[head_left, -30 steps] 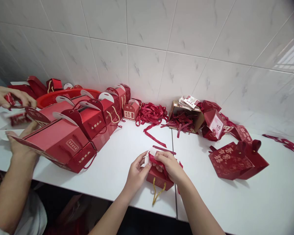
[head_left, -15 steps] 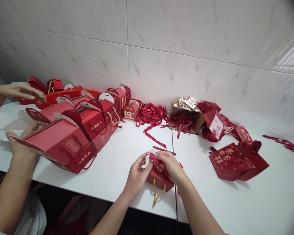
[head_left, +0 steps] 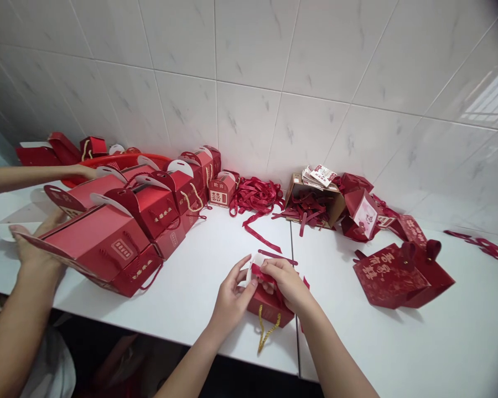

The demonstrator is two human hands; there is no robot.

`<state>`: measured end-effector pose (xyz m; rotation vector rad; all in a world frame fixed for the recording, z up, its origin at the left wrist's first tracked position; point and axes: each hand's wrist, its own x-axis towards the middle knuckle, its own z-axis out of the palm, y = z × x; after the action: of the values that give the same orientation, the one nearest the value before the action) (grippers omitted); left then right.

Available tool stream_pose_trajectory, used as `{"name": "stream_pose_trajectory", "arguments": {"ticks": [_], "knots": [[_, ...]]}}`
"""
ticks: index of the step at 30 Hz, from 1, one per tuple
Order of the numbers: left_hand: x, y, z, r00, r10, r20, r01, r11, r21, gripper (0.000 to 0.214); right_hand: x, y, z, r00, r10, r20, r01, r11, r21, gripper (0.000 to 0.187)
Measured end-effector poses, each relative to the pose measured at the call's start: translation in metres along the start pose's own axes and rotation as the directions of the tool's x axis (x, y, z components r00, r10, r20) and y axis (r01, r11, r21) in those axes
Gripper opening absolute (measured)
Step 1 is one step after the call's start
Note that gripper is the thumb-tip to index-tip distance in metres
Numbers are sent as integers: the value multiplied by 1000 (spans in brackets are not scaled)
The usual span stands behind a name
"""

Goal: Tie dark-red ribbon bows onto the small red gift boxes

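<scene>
A small red gift box (head_left: 269, 307) with a gold cord handle (head_left: 267, 330) stands near the front edge of the white table (head_left: 199, 276). My left hand (head_left: 232, 296) pinches the box's top flap and a red ribbon (head_left: 262, 272) from the left, its upper fingers lifted. From the right, my right hand (head_left: 288, 284) grips the same ribbon and the box top, fingers curled. Part of the box is hidden under both hands.
Another person's hand (head_left: 35, 249) holds a large red box (head_left: 103, 243) at the left; their other arm (head_left: 33, 177) reaches toward a red basket (head_left: 120, 161). Rows of red boxes (head_left: 178, 188), loose ribbons (head_left: 257, 196), a cardboard box (head_left: 315, 202) and a flattened red box (head_left: 398, 273) surround me.
The other person's upper hand let go of a small red piece and stretched right toward the red basket. My left fingers opened slightly at the box top.
</scene>
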<state>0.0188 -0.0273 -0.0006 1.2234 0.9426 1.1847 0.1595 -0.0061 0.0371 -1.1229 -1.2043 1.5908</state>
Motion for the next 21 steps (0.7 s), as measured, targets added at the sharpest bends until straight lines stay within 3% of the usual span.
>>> {"name": "stream_pose_trajectory", "arguments": {"ticks": [3,5,10,12,15,16,17,18,21], "knots": [[-3,1,-1,997,68,-35,-66,996,68,62,2,1,1,1000,-11,-9,11,999,-46,25],[-4,3,-2,994,105,-32,-101,990,97,51,2,1,2,999,-26,-25,25,997,-72,26],[-1,11,-10,999,40,6,-40,999,-32,42,-9,-4,9,976,-145,-164,129,986,-103,19],[2,11,-23,998,6,-60,-5,1000,2,45,-23,-7,9,893,-318,-319,290,948,-133,26],[6,9,-52,969,-36,-244,67,991,118,50,-50,-5,0,616,-599,-511,516,797,-313,35],[7,9,-61,955,-50,-291,96,985,146,53,-58,-2,-5,547,-638,-542,548,763,-343,34],[9,9,-69,946,-64,-318,124,978,170,54,-65,1,-10,517,-639,-569,567,754,-331,32],[10,9,-75,943,-78,-324,146,971,192,54,-70,5,-16,526,-609,-594,573,769,-282,29],[15,14,-76,959,-95,-266,162,956,243,51,-74,12,-28,615,-454,-644,537,840,-79,22]]}}
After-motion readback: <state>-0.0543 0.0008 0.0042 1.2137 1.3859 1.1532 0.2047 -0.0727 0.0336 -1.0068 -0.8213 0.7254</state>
